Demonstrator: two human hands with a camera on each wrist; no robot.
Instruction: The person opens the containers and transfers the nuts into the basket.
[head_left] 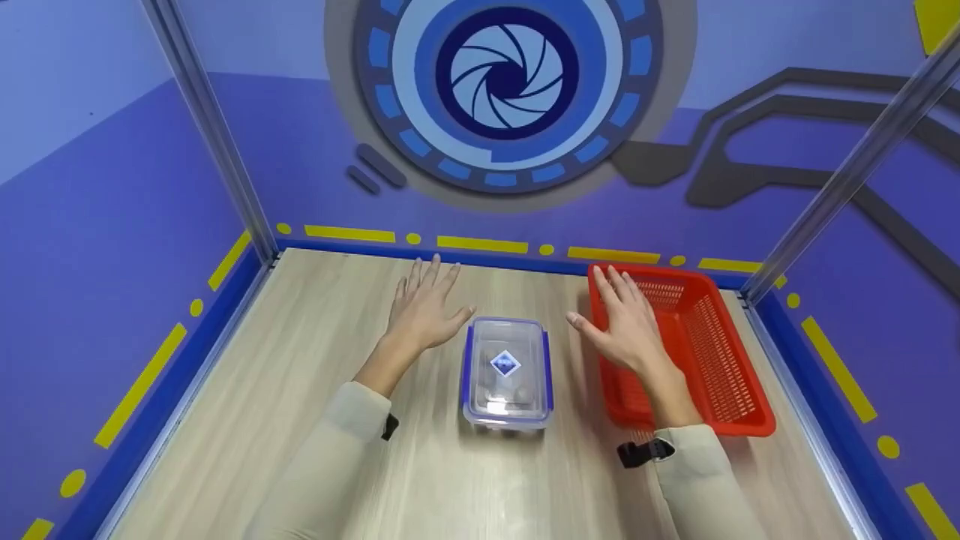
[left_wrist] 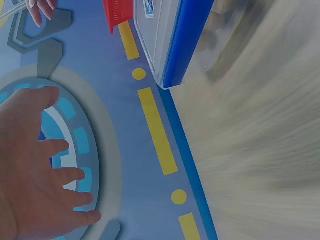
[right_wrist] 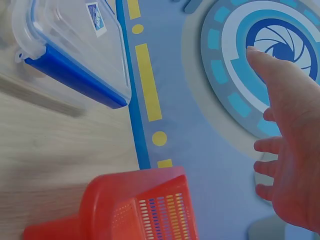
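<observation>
A clear plastic food container (head_left: 507, 405) with blue side clips and a small diamond label on its lid stands on the table between the two hands. To its left, the left hand (head_left: 426, 313) is held with fingers spread, touching nothing. On the other side the right hand (head_left: 626, 326) hovers by the left rim of a red plastic basket (head_left: 739, 360), its fingers straight and thumb out. Both wrist views show the container's blue clip (left_wrist: 187, 45) near the hand. Something brownish shows through the container's side in the left wrist view; its kind is unclear.
The wood-grain table (head_left: 225, 420) is bounded by blue printed walls (head_left: 90, 247) on the left, back and right. Metal posts (head_left: 217, 135) stand in the back corners. The red basket, with slotted sides, sits at the right of the table.
</observation>
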